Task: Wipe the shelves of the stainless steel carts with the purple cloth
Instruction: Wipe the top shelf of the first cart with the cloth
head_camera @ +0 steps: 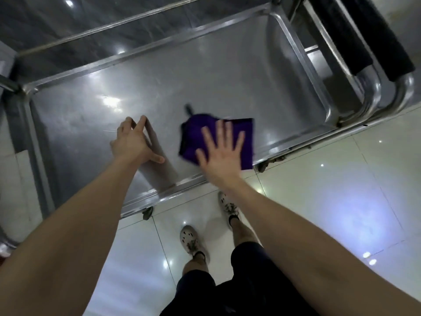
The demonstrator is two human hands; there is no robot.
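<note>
Right hand flat, fingers spread wide, pressing on folded purple cloth near front edge of shiny stainless steel cart shelf. Left hand holds nothing, straight fingertips touching shelf just beside the cloth.

Dim overhead light, glare spots on steel shelf and floor tiles, wide-angle edge warp.

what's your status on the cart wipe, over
Right hand flat on purple cloth, fingers spread. Cloth on cart shelf, near front rim. Left hand fingertips on shelf, left of cloth.
</note>
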